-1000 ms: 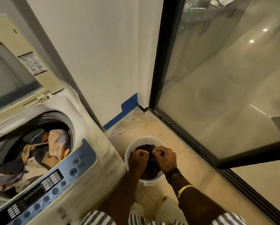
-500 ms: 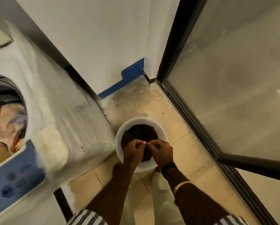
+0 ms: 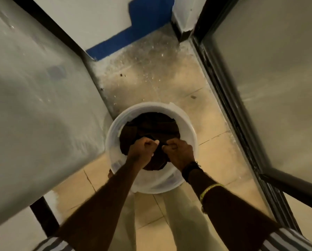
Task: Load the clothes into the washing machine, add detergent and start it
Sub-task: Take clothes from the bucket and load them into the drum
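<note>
Gripping a dark cloth (image 3: 151, 125) with both fists: left hand (image 3: 142, 148) and right hand (image 3: 179, 153) are curling tight round its near edge, nearly knuckle to knuckle. Cloth is sitting in the bucket (image 3: 187, 124), not in the washing machine (image 3: 42, 105) yet, so I'm guessing the loading step is going on. Next move is calling for a lift, then a swing left over the machine's top, which is out of view. Bucket is standing on the floor (image 3: 169, 84) just beside the machine's side, and the glass door (image 3: 269, 78) is hemming in the right, so room is looking tight. Blue strip (image 3: 148, 22) is running along the foot of the far wall (image 3: 97, 19).
</note>
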The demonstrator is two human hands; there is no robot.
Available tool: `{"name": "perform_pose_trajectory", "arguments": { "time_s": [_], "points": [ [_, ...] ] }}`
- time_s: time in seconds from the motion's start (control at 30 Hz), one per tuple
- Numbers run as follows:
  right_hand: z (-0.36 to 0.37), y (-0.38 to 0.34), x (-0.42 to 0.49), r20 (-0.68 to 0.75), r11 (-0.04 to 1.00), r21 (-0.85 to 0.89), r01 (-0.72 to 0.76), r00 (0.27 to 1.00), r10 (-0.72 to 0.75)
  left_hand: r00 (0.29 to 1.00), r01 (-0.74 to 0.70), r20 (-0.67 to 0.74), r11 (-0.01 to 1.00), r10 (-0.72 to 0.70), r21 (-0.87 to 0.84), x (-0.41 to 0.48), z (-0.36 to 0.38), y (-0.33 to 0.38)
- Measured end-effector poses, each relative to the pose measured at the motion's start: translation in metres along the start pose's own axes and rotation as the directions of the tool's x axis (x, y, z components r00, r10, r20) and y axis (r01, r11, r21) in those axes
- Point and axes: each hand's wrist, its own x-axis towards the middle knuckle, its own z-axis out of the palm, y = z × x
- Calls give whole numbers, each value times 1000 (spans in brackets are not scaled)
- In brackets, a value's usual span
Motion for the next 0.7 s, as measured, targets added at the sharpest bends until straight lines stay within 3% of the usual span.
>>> {"name": "perform_pose_trajectory", "arguments": {
  "time_s": [0.13, 0.33, 0.43, 0.6, 0.7],
  "points": [
    [14, 4, 60, -91, 981, -179, 71, 992, -88, 997, 71, 14, 987, -70, -143, 23, 7, -27],
    [38, 9, 111, -26, 843, -532, 81, 993, -112, 981, 194, 72, 942, -181, -275, 13, 10, -62],
    [40, 7, 119, -90, 871, -482, 94, 984, -156, 963, 269, 90, 894, -254, -357, 5, 6, -69],
    [27, -7, 80, -196, 959, -244, 142, 962, -192, 938, 342, 90, 847, -335, -408, -2, -1, -58],
    [25, -15, 47, -248, 979, -109, 173, 949, -195, 912, 410, 191, 804, -363, -430, -5, -2, -36]
  ]
}}
